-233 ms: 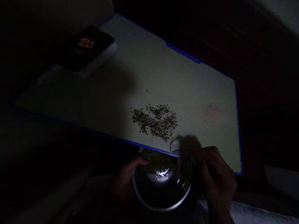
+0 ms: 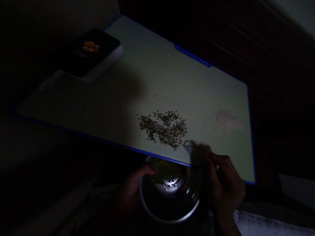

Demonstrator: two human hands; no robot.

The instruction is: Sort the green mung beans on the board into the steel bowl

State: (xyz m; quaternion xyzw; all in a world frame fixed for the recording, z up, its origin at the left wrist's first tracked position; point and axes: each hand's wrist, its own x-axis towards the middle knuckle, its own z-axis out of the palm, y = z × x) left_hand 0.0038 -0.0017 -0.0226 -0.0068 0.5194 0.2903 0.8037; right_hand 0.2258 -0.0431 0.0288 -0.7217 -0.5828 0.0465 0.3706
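Note:
Small green mung beans (image 2: 163, 129) lie in a loose patch on the pale, blue-edged board (image 2: 172, 75). Below the board's near edge is a shiny metal bowl (image 2: 169, 219), partly covered by that edge, with more green beans (image 2: 164, 170) inside. My left hand (image 2: 137, 182) grips the bowl's left side, thumb over the rim and the other fingers hidden. My right hand (image 2: 225, 183) is closed on a thin tool with a rounded, spoon-like end (image 2: 189, 143). That end is at the bean patch's lower right; darkness blurs its exact shape.
A black-topped box (image 2: 98, 55) with an orange picture sits at the board's far left. Pale pinkish powder (image 2: 225, 121) is spread on the right part. A blue handle strip (image 2: 193, 55) runs along the far edge. The surroundings are very dark.
My right hand has shifted the tool's rounded end away from the board's near edge, up and slightly right. My left hand and the bowl stay in place.

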